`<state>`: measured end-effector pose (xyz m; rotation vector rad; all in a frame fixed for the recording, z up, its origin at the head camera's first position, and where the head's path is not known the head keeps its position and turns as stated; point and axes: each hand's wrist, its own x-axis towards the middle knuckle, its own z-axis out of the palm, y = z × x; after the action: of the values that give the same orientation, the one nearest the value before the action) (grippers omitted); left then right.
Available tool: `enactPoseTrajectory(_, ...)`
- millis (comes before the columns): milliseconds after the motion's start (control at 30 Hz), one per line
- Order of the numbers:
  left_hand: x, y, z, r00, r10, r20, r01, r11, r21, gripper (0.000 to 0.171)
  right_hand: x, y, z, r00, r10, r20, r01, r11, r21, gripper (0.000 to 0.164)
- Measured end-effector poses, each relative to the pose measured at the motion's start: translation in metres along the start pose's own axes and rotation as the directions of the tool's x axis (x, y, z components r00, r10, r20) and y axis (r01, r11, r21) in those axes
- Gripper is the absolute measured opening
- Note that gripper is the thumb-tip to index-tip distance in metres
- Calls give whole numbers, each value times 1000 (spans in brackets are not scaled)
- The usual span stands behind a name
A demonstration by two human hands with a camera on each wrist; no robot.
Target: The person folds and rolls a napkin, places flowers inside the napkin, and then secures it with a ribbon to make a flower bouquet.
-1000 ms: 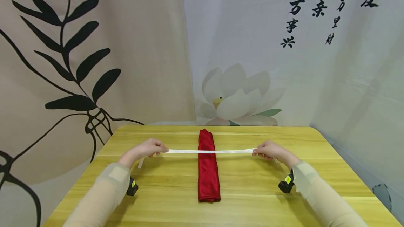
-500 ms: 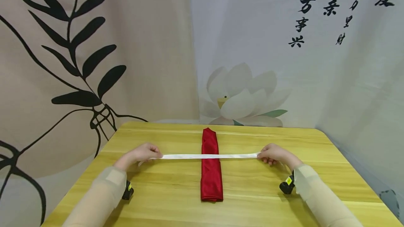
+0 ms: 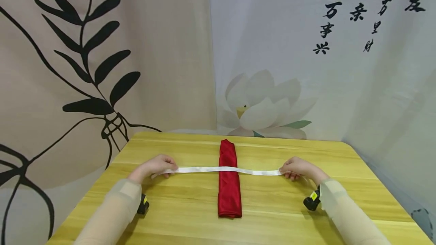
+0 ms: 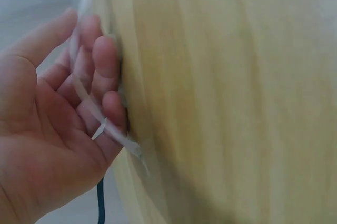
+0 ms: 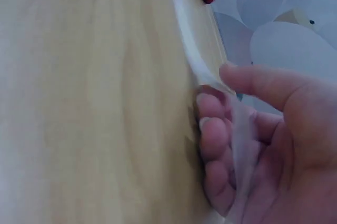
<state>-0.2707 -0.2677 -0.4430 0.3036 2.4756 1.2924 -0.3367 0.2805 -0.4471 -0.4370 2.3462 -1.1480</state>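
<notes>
A white ribbon (image 3: 201, 169) runs from hand to hand across a folded strip of red satin cloth (image 3: 229, 196), sagging slightly on its right half. My left hand (image 3: 159, 165) pinches one end between thumb and fingers; in the left wrist view a loose tail of ribbon (image 4: 105, 121) trails over the curled fingers. The other end is pinched by my right hand (image 3: 298, 168), and its tail (image 5: 243, 145) hangs down along the palm in the right wrist view. Whether the ribbon touches the red cloth, I cannot tell.
The wooden table (image 3: 272, 214) has rounded far corners. Behind it hangs a fabric backdrop (image 3: 177, 48) printed with dark leaves, a lotus and black characters. A black wrist camera (image 3: 143, 204) sits by the left cuff, another camera (image 3: 311, 201) by the right.
Both hands have lowered the ribbon slightly toward the near side and stand a little farther apart than a second ago. The ribbon, taut before, now sags. The head view has shifted somewhat.
</notes>
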Motion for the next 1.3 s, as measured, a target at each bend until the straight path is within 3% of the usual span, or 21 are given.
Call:
enactPoseTrajectory(167, 1, 2, 0, 999, -28, 44, 29, 999, -25, 27, 2, -5, -5, 999, 33, -16, -32, 998, 48, 28)
enactPoseTrajectory(367, 1, 7, -1, 996, -65, 63, 65, 998, 6, 26, 5, -5, -4, 998, 5, -60, -6, 1000, -11, 26)
enactPoseTrajectory(600, 1, 3, -1, 999, -9, 37, 9, 1000, 5, 24, 8, 1, -1, 992, -51, -115, 46, 998, -39, 22)
enactPoseTrajectory(767, 0, 2, -3, 1000, -22, -3, 22, 1000, -3, 25, 7, 0, -2, 990, -63, -128, 58, 997, -46, 23)
enactPoseTrajectory(1067, -5, 1, -7, 1000, 14, 9, -14, 1000, 10, 25, 9, -6, 2, 986, -24, -165, 10, 997, -83, 38)
enactPoseTrajectory(1300, -8, 3, -15, 997, 67, 32, -67, 998, -20, 19, 13, -1, -6, 983, -111, -146, 115, 993, 18, 32)
